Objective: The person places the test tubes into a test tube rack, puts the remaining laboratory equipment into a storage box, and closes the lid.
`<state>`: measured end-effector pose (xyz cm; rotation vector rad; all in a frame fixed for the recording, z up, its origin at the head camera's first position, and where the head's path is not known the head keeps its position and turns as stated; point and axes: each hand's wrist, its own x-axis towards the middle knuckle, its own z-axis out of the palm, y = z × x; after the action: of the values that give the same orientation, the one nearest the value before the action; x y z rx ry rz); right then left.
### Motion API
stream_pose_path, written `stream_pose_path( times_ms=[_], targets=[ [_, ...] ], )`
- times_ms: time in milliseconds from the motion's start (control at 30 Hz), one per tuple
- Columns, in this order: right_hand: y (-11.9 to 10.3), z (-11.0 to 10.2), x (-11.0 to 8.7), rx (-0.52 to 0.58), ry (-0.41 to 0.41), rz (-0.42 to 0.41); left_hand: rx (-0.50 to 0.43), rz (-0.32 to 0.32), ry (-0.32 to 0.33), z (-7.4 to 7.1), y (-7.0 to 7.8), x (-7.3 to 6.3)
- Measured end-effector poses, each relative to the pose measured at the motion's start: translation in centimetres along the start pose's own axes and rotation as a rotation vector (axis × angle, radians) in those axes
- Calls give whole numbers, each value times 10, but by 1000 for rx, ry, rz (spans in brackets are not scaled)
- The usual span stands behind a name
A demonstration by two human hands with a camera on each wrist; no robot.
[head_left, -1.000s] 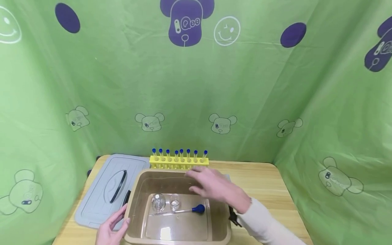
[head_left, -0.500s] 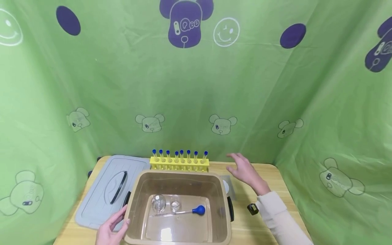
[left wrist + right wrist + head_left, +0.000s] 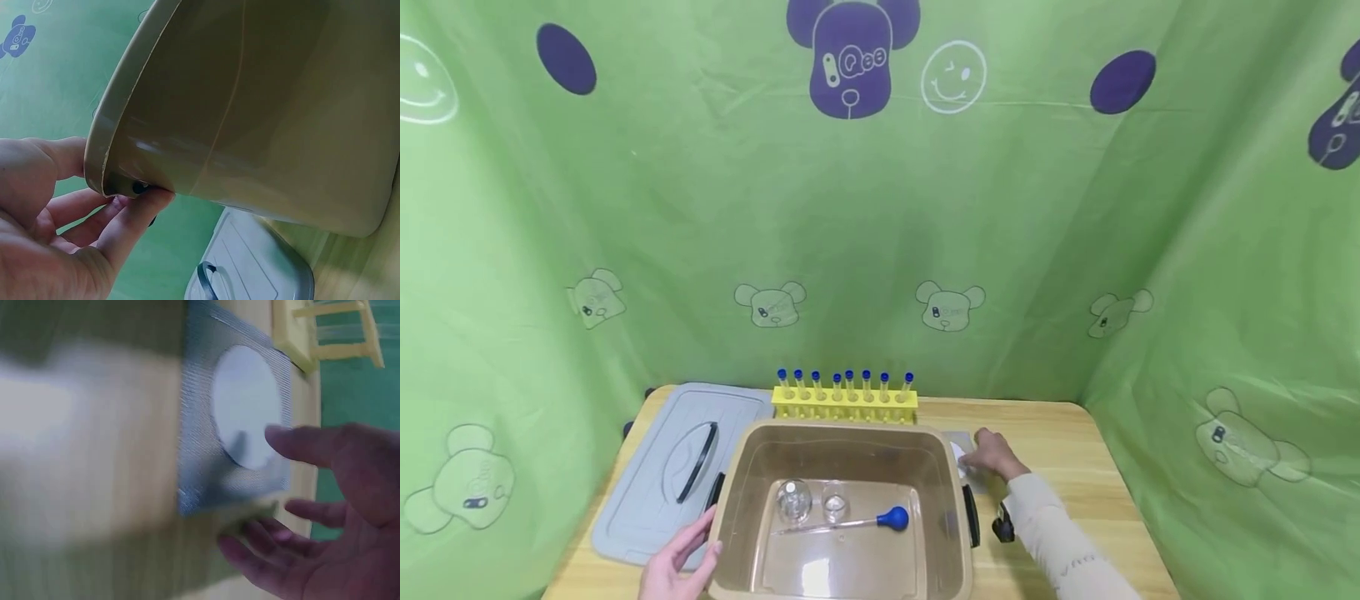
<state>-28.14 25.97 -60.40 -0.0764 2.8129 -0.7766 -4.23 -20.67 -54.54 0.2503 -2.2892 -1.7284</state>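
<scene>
My left hand (image 3: 679,567) holds the rim of a brown plastic bin (image 3: 842,427) at its left side. In the left wrist view, the thumb and fingers are on either side of the rim. Inside the bin lie a round clear glass vessel (image 3: 793,501), a small clear glass cup (image 3: 834,505) and a glass dropper with a blue rubber bulb (image 3: 892,518). My right hand (image 3: 996,456) is just right of the bin, over a wire gauze mat (image 3: 199,444) with a white round centre (image 3: 244,400). Its fingers are spread around the mat's edge, holding nothing.
Behind the bin stands a yellow rack (image 3: 842,405) with several blue-capped test tubes. A grey lid (image 3: 655,492) with a black handle lies to the left. The bin's right-hand black handle (image 3: 972,517) is near my right forearm. Green curtains (image 3: 865,208) surround the wooden table (image 3: 1045,433).
My right hand has moved from over the bin out to the right, then down to the gauze mat. My left hand stays at the bin's rim.
</scene>
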Motion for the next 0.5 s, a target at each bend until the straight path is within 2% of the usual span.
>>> stream_pose_path(
  times_ms=[167, 433, 500],
  targets=[
    [-3, 12, 1, 16, 49, 75, 27, -40, 10, 0, 2, 1],
    [-14, 26, 5, -111, 31, 120, 43, -5, 15, -1, -1, 2],
    [-16, 26, 6, -124, 17, 125, 44, -16, 15, 0, -1, 2]
  ],
)
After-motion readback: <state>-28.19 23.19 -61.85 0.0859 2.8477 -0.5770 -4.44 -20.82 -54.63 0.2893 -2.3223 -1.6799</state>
